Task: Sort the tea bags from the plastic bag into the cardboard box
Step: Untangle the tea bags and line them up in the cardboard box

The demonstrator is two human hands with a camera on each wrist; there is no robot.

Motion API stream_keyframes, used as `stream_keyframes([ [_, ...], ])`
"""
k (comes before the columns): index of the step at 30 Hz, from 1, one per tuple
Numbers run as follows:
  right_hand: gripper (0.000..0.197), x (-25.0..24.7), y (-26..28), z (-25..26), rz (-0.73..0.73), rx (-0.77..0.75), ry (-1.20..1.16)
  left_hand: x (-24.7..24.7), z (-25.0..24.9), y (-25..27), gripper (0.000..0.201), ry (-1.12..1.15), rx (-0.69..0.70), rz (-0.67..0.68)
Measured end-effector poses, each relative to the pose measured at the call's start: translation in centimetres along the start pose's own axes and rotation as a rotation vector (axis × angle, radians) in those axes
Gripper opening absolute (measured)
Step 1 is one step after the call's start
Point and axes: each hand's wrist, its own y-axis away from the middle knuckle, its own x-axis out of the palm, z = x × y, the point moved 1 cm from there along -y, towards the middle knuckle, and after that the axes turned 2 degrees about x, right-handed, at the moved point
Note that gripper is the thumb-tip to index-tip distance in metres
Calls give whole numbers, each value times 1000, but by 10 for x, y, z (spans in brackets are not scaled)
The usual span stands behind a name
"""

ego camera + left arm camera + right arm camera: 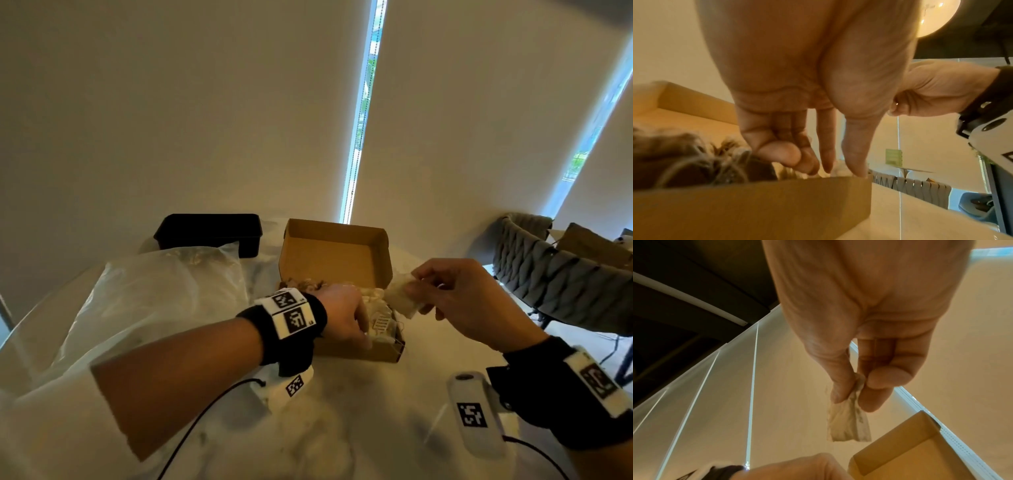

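My right hand (476, 301) pinches one tea bag (846, 421) just past the cardboard box (337, 255) at three o'clock. Left hand (346, 317), fingers (826, 146) loosely curled and empty, dips inside. A loose pinch could drop it onto the tabletop (428, 342). One box, one plastic bag (154, 298) at nine o'clock; bags inside too jumbled to count.

The left hand (346, 317) covers the near part of the cardboard box (337, 253), so the tea bags (376, 308) under it are mostly hidden. Its fingertips dip behind the box wall (756, 207) in the left wrist view. The dark clump (694, 159) at 9 o'clock there is too blurry to name. What fills the plastic bag (154, 298) cannot be made out. The chair (561, 274) at 3 o'clock is cut off by the edge.
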Motion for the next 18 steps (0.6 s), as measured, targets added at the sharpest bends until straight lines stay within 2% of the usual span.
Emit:
stream_keyframes([
  [3, 12, -5, 2, -15, -17, 14, 11, 3, -3, -18, 26, -12, -12, -21],
  [5, 13, -8, 2, -24, -12, 28, -5, 3, -3, -27, 22, 64, -29, -44],
  [8, 14, -6, -1, -32, 64, 42, -14, 0, -3, -37, 20, 154, -51, -65],
  [13, 25, 0, -13, -36, 181, 42, 82, 1, -2, -54, 16, 166, -96, -73],
  [18, 8, 13, -28, -39, 283, 58, 218, 3, 0, -61, 17, 161, -103, -36],
])
